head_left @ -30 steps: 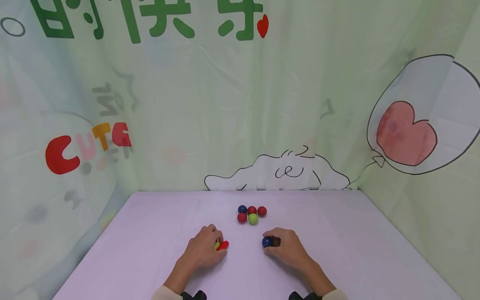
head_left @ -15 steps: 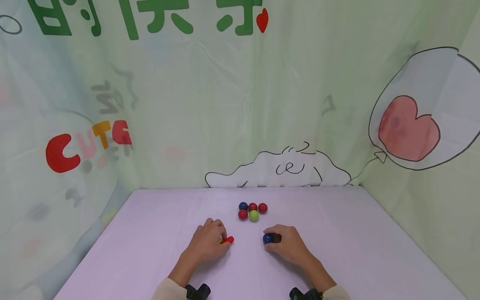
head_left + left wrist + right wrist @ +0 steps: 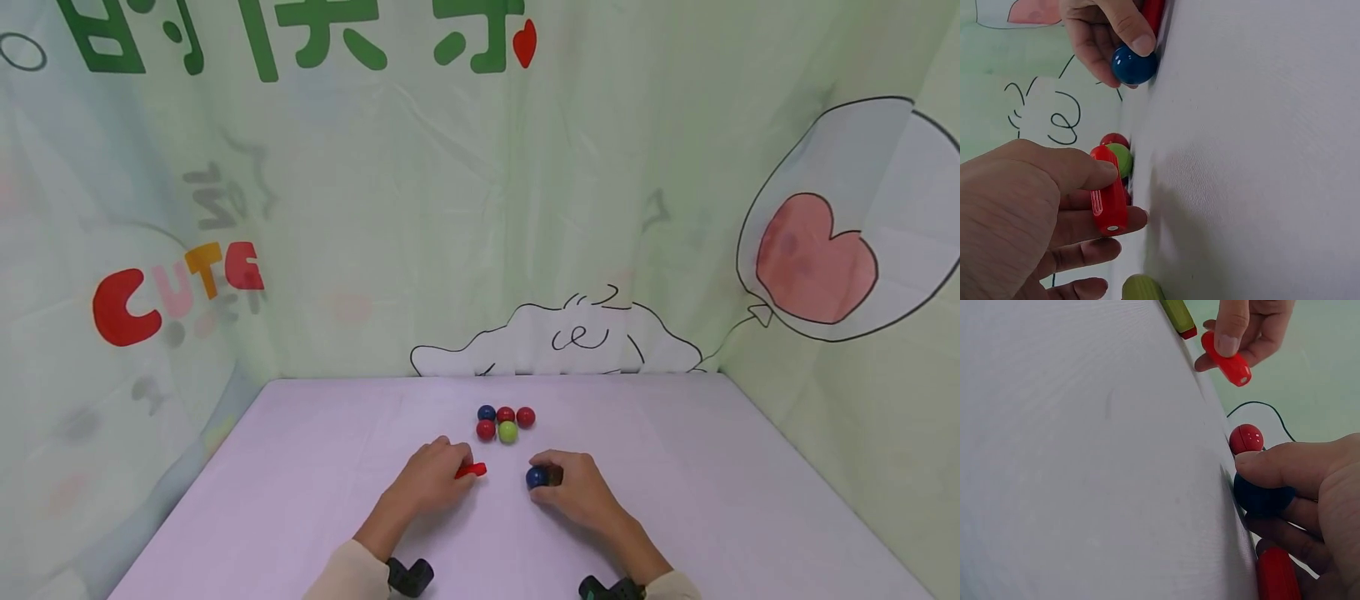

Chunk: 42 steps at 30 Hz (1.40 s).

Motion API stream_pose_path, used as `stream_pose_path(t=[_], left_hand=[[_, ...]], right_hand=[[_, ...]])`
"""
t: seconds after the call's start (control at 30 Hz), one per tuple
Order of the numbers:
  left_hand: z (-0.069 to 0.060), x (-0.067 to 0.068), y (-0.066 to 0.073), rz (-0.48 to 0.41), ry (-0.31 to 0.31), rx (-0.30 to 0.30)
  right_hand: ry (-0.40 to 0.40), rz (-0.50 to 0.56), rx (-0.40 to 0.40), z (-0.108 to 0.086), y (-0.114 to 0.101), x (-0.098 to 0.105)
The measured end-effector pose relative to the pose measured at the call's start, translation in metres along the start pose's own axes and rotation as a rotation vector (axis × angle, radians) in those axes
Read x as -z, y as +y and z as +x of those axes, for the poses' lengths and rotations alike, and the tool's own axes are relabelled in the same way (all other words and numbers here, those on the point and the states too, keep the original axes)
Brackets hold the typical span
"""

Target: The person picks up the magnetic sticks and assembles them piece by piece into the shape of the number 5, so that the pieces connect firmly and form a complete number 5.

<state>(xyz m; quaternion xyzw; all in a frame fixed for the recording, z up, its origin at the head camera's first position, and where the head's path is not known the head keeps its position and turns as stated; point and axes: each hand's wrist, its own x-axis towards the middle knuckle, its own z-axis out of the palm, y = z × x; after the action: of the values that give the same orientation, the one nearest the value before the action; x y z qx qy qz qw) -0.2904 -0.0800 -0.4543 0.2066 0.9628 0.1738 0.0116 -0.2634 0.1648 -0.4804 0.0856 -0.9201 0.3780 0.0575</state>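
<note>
Left hand (image 3: 433,477) pinches a red stick (image 3: 1109,194) between thumb and forefinger, other fingers loosely apart, while right hand (image 3: 576,485), spread only ball-wide, grips a blue ball (image 3: 536,477), and from my remote post I log five balls (image 3: 507,432) grouped beyond and between both.

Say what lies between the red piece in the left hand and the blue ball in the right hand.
Only bare pale tabletop shows between the red piece and the blue ball in the head view.
</note>
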Motion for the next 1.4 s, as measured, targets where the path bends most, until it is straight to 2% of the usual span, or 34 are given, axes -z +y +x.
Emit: stream_pose_path(t=[0.17, 0.3, 0.53, 0.7, 0.87, 1.13, 1.4], left_hand=[[0.006, -0.002, 0.008, -0.009, -0.046, -0.046], [0.01, -0.002, 0.012, -0.064, -0.08, -0.087], [0.017, -0.005, 0.017, -0.124, -0.081, -0.153], [0.021, -0.008, 0.024, -0.14, -0.073, -0.173], [0.024, -0.012, 0.029, -0.149, -0.095, -0.18], [0.023, -0.015, 0.035, -0.163, -0.112, -0.186], [0.021, -0.017, 0.036, -0.183, -0.104, -0.184]], right_hand=[[-0.001, 0.0, 0.004, 0.001, 0.002, 0.0], [-0.006, -0.001, -0.002, 0.001, 0.003, 0.0], [-0.008, 0.002, -0.006, 0.001, 0.002, 0.001], [-0.005, 0.004, -0.008, 0.001, 0.001, 0.002], [0.0, 0.019, 0.007, 0.001, 0.002, 0.001], [0.0, 0.047, 0.035, 0.001, 0.005, 0.001], [0.0, 0.053, 0.02, 0.0, 0.003, 0.002]])
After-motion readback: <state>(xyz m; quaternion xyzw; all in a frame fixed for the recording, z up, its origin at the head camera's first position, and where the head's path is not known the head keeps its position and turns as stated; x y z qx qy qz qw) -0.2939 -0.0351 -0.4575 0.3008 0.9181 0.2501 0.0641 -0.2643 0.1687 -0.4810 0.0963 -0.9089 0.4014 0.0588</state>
